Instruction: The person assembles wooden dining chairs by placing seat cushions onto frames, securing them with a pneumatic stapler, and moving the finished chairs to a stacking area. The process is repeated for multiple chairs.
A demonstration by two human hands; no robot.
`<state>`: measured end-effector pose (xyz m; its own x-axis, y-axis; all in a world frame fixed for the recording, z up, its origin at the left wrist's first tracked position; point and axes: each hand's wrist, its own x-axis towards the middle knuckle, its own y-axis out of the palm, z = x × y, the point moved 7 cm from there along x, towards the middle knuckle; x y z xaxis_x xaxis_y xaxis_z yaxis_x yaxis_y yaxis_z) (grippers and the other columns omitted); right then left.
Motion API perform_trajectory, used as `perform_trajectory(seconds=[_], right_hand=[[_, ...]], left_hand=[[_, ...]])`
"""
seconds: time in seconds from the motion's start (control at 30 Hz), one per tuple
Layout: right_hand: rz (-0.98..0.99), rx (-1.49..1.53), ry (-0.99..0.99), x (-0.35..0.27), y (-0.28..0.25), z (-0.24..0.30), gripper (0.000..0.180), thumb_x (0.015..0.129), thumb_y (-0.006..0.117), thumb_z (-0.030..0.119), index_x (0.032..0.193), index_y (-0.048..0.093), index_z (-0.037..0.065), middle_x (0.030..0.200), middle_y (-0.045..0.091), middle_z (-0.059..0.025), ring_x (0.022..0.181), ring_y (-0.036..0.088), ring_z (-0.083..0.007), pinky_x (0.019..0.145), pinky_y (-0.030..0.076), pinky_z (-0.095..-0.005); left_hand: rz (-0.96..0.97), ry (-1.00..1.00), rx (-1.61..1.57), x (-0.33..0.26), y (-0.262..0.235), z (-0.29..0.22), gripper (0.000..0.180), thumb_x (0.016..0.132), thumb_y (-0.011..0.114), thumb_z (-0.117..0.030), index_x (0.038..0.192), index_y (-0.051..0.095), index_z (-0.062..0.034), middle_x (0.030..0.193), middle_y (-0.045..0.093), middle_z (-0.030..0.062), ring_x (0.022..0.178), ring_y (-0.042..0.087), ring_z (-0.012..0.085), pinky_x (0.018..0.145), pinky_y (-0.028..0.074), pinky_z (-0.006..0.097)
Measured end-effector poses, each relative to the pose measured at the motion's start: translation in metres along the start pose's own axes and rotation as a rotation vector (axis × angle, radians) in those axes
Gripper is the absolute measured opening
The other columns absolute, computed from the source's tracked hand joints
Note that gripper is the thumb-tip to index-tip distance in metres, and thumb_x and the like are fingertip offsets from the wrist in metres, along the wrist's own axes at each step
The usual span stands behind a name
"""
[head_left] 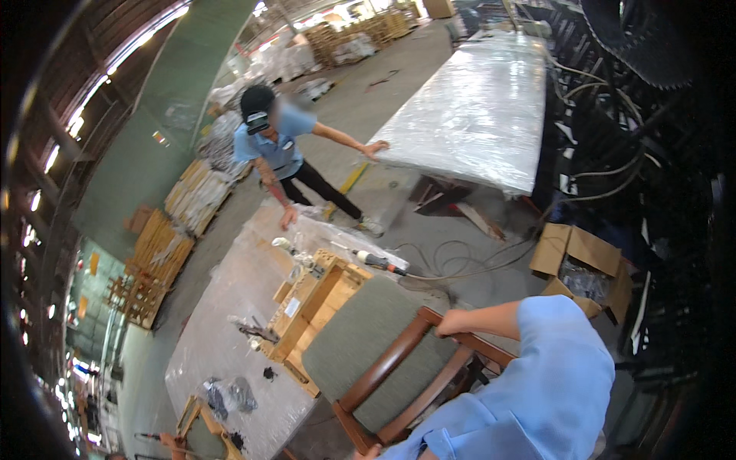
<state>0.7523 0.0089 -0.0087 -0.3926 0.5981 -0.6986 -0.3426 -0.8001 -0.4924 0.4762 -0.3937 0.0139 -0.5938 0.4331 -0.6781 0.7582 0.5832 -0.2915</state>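
A chair [376, 345] with a grey-green cushion and brown wooden frame tilts in front of me, against the table's edge. My right hand [451, 323] is closed round the corner of its wooden frame. At the lower edge of the picture, my left hand [371, 452] grips the frame's opposite corner; only part of that hand shows. Just beyond the cushion stands a wooden box [310, 318] with compartments. A corded power screwdriver [377, 262] lies beside it, near the table's far edge. Dark metal tools rest by the box.
A plastic-covered table [222, 337] carries small plastic bags [241, 393]. Across the aisle, a co-worker [276, 149] touches it and another wrapped table [475, 100]. An open cardboard box [580, 268] and looping cables lie on the right. Another person's hand [175, 442] is at lower left.
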Motion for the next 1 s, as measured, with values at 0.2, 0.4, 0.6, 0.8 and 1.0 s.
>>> perform_trajectory(seconds=[0.2, 0.4, 0.6, 0.8, 1.0], right_hand=[[-0.244, 0.483, 0.284, -0.101, 0.014, -0.155, 0.027, 0.076, 0.076, 0.015, 0.091, 0.068, -0.007, 0.076, 0.07, -0.0135, 0.061, 0.068, -0.0225, 0.057, 0.058, -0.0359], [-0.673, 1.05, 0.151, -0.228, -0.015, -0.213, 0.028, 0.072, 0.073, -0.003, 0.094, 0.059, -0.013, 0.075, 0.064, -0.0173, 0.06, 0.066, -0.0246, 0.049, 0.056, -0.037], [-1.06, 1.053, -0.12, -0.354, -0.099, -0.195, 0.017, 0.076, 0.065, -0.003, 0.092, 0.059, -0.001, 0.068, 0.061, -0.0084, 0.053, 0.06, -0.0172, 0.05, 0.049, -0.0317], [-1.443, 0.926, -0.514, -0.436, -0.205, -0.152, 0.023, 0.077, 0.059, -0.004, 0.099, 0.058, -0.001, 0.076, 0.061, -0.0071, 0.06, 0.06, -0.0157, 0.058, 0.049, -0.0283], [-1.746, 0.725, -0.858, -0.398, -0.331, -0.149, 0.032, 0.078, 0.065, -0.004, 0.11, 0.06, -0.002, 0.092, 0.067, -0.0069, 0.079, 0.065, -0.0139, 0.072, 0.052, -0.0286]], left_hand=[[0.118, 0.138, 0.187, -0.034, 0.05, 0.0, 0.026, 0.088, 0.066, -0.008, 0.108, 0.053, 0.0028, 0.066, 0.063, 0.0134, 0.05, 0.063, 0.0222, 0.046, 0.054, 0.038], [0.49, 0.347, 0.254, -0.039, 0.116, -0.085, 0.029, 0.088, 0.065, -0.005, 0.114, 0.051, 0.0008, 0.065, 0.061, 0.0105, 0.049, 0.063, 0.0209, 0.044, 0.052, 0.036], [0.697, 0.673, 0.241, -0.062, 0.211, -0.209, 0.032, 0.093, 0.062, -0.006, 0.122, 0.05, -0.0008, 0.067, 0.062, 0.0081, 0.05, 0.062, 0.0175, 0.044, 0.05, 0.033], [0.694, 1.199, 0.032, -0.099, 0.293, -0.353, 0.035, 0.092, 0.063, -0.003, 0.124, 0.049, 0.0004, 0.08, 0.064, 0.0077, 0.054, 0.061, 0.0141, 0.049, 0.049, 0.029], [0.463, 1.663, -0.209, -0.087, 0.384, -0.491, 0.034, 0.092, 0.067, -0.005, 0.121, 0.051, 0.0001, 0.09, 0.064, 0.0068, 0.08, 0.063, 0.0158, 0.071, 0.051, 0.032]])
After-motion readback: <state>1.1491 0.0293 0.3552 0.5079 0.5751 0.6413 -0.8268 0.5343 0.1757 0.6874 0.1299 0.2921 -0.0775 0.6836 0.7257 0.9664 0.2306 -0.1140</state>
